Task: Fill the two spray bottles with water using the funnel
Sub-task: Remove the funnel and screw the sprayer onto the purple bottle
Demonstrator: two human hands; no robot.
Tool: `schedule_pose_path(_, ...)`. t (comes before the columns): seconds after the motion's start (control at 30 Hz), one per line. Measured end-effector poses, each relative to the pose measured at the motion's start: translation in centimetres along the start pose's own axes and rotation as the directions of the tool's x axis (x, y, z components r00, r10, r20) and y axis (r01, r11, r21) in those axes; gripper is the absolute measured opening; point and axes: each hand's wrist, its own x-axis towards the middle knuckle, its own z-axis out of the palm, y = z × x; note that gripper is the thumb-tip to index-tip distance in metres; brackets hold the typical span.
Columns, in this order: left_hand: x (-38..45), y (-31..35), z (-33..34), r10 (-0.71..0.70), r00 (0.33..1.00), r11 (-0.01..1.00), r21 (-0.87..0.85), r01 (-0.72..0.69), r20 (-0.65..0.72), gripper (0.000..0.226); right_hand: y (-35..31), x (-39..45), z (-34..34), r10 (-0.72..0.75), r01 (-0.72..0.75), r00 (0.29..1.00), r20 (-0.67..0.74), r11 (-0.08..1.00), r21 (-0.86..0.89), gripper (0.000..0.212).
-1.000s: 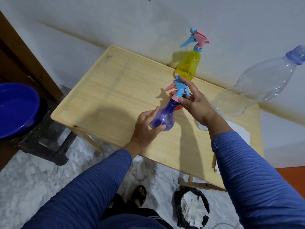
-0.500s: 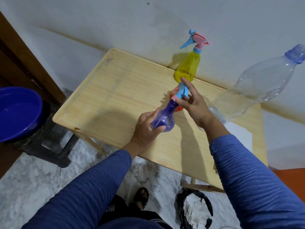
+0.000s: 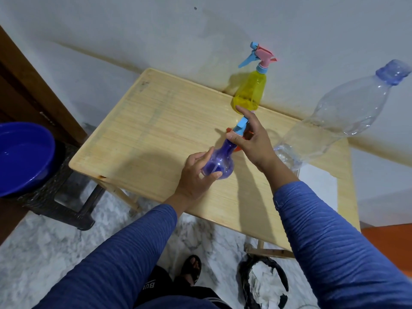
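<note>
Left hand (image 3: 193,175) is gripping the round body of the purple spray bottle (image 3: 219,162) on the table (image 3: 142,130), and right hand (image 3: 252,139) is pinching its blue spray head (image 3: 241,127). Yellow spray bottle (image 3: 250,91) is standing near the wall, big clear plastic bottle (image 3: 343,117) beside it.

Both arms are covered by long blue sleeves (image 3: 334,246) of a finely ribbed, heathered knit, which end at the wrists, well back from the fingers, so that the left hand (image 3: 196,175) and right hand (image 3: 254,141) are left bare. Dark trousers (image 3: 178,293) with pale lettering are worn, and a dark open-toed sandal (image 3: 192,267) is seen on one foot.
</note>
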Motion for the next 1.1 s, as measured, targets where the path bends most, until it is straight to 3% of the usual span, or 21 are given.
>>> schedule_pose_path(0.27,-0.1,0.0,-0.1,0.045,0.999,0.999,-0.003,-0.045,-0.003,0.075,-0.2,-1.3,-0.5,0.06,-0.064,0.998,0.03,0.988,0.144,0.06)
schedule_pose_path(0.47,-0.1,0.0,0.2,-0.012,1.0,0.999,-0.045,0.011,-0.019,0.079,0.4,-0.6,1.9,-0.024,0.025,0.983,-0.181,1.0,0.001,0.051)
schedule_pose_path(0.6,0.0,-0.3,0.3,-0.035,0.999,0.994,-0.108,0.034,-0.011,0.077,0.8,-0.4,1.8,-0.076,0.052,0.988,-0.133,0.983,-0.175,0.062)
schedule_pose_path(0.73,0.1,-0.3,0.2,-0.042,0.999,0.993,-0.108,0.039,-0.026,0.078,1.2,-0.5,1.1,-0.047,0.044,0.999,-0.025,0.99,-0.131,0.061)
schedule_pose_path(0.93,0.1,-0.2,0.3,-0.065,0.998,0.991,-0.115,0.063,-0.014,0.079,1.5,-0.1,2.6,-0.095,0.07,0.964,-0.25,0.992,-0.107,0.073)
schedule_pose_path(1.1,0.1,-0.2,0.2,-0.07,0.997,0.989,-0.132,0.067,-0.015,0.08,1.5,0.0,2.0,-0.064,0.044,0.983,-0.173,0.992,-0.115,0.064)
